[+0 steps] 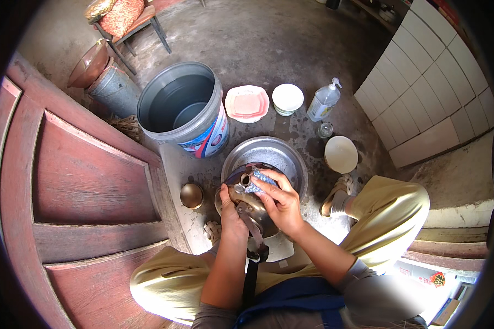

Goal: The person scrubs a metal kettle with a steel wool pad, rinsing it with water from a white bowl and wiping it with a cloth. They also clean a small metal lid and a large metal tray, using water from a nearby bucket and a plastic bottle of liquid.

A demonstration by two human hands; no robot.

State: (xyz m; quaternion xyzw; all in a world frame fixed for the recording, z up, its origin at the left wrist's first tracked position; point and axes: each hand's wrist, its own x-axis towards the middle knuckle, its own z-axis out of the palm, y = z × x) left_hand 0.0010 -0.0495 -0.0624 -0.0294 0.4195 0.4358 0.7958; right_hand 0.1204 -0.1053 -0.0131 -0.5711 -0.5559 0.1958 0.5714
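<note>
A metal kettle (257,207) is tilted over the near part of a wide metal basin (267,144) on the floor. My left hand (233,214) grips the kettle's left side, near its handle (251,222). In my right hand (282,201) is a blue and white scrubbing cloth (261,179), pressed beside the round spout opening (245,179). The kettle's underside is hidden. A round brass-coloured lid or cup (191,196) sits on the floor left of the basin.
Beyond the basin stand a large plastic bucket (181,98) of water, pink dishes (247,103), a white bowl (287,98) and a pump bottle (324,100). To the right are a small glass jar (325,130) and another bowl (341,154). A red wooden door (94,172) flanks the left, a tiled wall (428,90) the right.
</note>
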